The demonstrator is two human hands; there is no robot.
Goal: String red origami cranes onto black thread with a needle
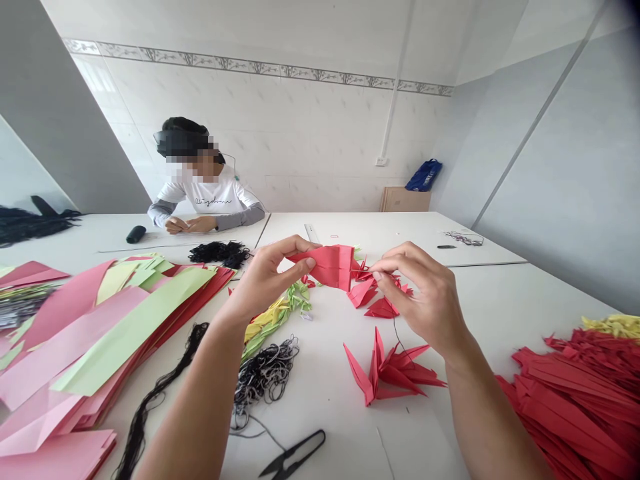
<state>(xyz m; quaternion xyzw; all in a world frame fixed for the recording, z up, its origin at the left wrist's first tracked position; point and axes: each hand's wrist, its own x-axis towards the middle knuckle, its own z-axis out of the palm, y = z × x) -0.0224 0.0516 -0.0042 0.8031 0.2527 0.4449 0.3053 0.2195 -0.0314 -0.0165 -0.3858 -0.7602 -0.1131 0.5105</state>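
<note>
Left hand (270, 277): thumb and fingers pinch the left end of a folded red paper piece (327, 265).
Right hand (417, 293): fingertips pressed together at that piece's right end.
Held piece: in the air above the table, between both hands.
Just below: small folded red paper shapes (375, 300) and a spiky red origami crane (387, 370) on the white table (350, 427).
Left side: a coil of thin black thread (265, 377), a strand of yellow-green paper cranes (273, 320), and stacked pink-and-green paper sheets (100, 327).
Right side: a heap of red paper strips (575, 407).
Nearest edge: black metal thread snips (295, 453).
Across the table: a co-worker's clasped hands (187, 225).
</note>
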